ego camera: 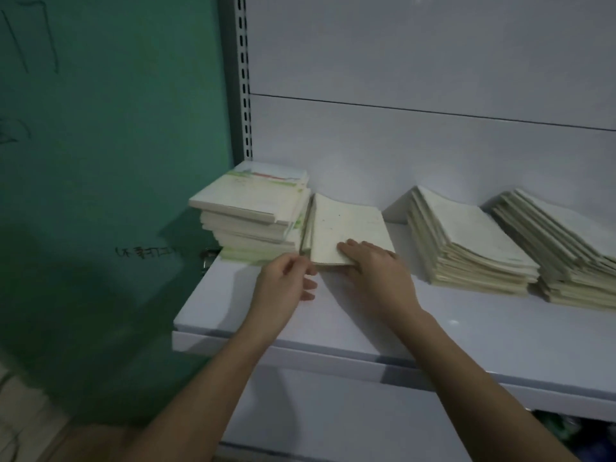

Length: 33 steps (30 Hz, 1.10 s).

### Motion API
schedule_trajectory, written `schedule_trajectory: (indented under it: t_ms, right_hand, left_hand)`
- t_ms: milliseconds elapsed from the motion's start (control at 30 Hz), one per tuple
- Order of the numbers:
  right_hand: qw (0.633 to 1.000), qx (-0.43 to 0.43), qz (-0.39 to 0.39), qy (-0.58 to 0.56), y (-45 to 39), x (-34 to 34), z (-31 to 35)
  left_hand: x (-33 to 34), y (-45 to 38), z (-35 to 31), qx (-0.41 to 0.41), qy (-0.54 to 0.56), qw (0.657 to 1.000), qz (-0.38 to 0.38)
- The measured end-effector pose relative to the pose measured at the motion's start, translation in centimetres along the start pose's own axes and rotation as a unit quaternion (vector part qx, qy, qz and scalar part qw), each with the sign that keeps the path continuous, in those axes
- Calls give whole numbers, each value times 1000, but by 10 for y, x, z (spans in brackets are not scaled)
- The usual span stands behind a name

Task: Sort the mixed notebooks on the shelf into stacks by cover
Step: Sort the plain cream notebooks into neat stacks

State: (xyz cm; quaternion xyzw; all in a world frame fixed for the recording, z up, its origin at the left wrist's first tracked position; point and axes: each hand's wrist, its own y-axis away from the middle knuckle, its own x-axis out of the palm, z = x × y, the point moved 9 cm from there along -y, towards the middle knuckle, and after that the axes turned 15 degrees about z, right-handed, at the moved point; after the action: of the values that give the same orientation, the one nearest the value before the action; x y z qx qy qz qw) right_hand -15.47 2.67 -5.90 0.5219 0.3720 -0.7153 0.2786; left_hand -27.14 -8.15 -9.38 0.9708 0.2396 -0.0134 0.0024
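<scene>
Right hand [373, 265] grips thin cream paper notebook [346, 228] mid-frame on white shelf [433, 328]; left hand [283, 281] pinches its near-left corner.

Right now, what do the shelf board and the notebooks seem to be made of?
The shelf board looks like painted or coated sheet metal, though laminate is possible: smooth white surface, faint glossy highlight, folded front lip.

The notebooks look like paper with thin matte card covers: pale, soft-edged, slightly bowed, with page edges showing in the stacks. The notebook under the right hand sags, which suggests a flexible cover.
</scene>
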Motion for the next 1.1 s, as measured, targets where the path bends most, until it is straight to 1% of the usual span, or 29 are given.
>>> schedule_trajectory:
  t_ms: [33, 100, 133, 167, 200, 267, 333, 400, 433, 467, 500, 533, 567, 600, 633, 667, 700, 733, 767, 833, 900, 933, 967, 1000, 1067, 1100]
  right_hand:
    - [1000, 10, -20, -20, 8, -7, 1]
    - [994, 23, -88, -58, 27, -28, 9]
    - [990, 20, -122, -62, 35, -40, 16]
    - [988, 12, -139, -63, 41, -48, 25]
    - [987, 2, -145, -66, 44, -53, 31]
    - [986, -4, -158, -56, 49, -63, 35]
    - [983, -4, -182, -18, 54, -75, 37]
    - [979, -25, -200, 20, 52, -83, 44]
    - [981, -37, -188, 16, 47, -84, 46]
    - [985, -40, -165, -11, 41, -82, 44]
    - [986, -35, -147, -63, 35, -81, 40]
    - [979, -11, -154, -136, 32, -82, 28]
    - [958, 33, -185, -218, 32, -80, 9]
    - [927, 89, -220, -290, 36, -73, -12]
    - [907, 146, -231, -321, 37, -62, -29]
    - [911, 179, -208, -308, 34, -49, -37]
    - [936, 182, -157, -255, 26, -35, -37]
    - [963, 166, -94, -190, 15, -21, -30]
    - [982, 131, -34, -132, 4, -11, -21]
    - [993, 89, 60, -52, -18, 4, -7]
    - [988, 77, 134, -1, -32, 15, -1]
    - [986, 70, 150, 15, -35, 20, 0]
    - [987, 62, 147, 30, -34, 21, 1]
    - [990, 57, 126, 37, -30, 17, 0]
    - [995, 52, 91, -5, -21, 7, -10]
    - [993, 54, 96, -44, -18, 2, -15]
  left_hand:
    - [5, -1, 2, -36, 75, 996, 33]
    - [24, -4, 3, -105, 204, 964, 135]
    - [35, -6, -2, -122, 239, 944, 192]
    - [46, -8, -10, -129, 266, 923, 244]
    - [54, -10, -21, -129, 291, 904, 286]
    - [63, -16, -44, -130, 309, 881, 333]
    - [63, -21, -65, -139, 271, 885, 351]
    - [61, -28, -83, -135, 201, 904, 353]
    - [57, -32, -90, -124, 170, 916, 342]
    - [51, -36, -96, -112, 152, 927, 323]
    - [43, -41, -101, -95, 144, 938, 302]
    - [33, -49, -106, -73, 142, 947, 278]
    - [21, -57, -111, -47, 132, 958, 250]
    - [7, -62, -117, -24, 115, 968, 221]
    - [-9, -66, -122, -6, 98, 976, 192]
    - [-23, -68, -126, 4, 84, 982, 166]
    - [-36, -69, -127, 7, 77, 986, 147]
    - [-45, -70, -126, 6, 73, 988, 137]
    - [-52, -71, -125, 3, 68, 989, 130]
    - [-61, -70, -120, -3, 55, 991, 122]
    - [-67, -67, -117, -1, 58, 992, 114]
    - [-69, -66, -116, 0, 59, 992, 111]
    - [-72, -65, -115, -2, 60, 992, 109]
    - [-73, -63, -114, -5, 61, 992, 108]
    - [-76, -60, -113, -7, 70, 992, 107]
    - [-76, -59, -112, -8, 71, 992, 106]
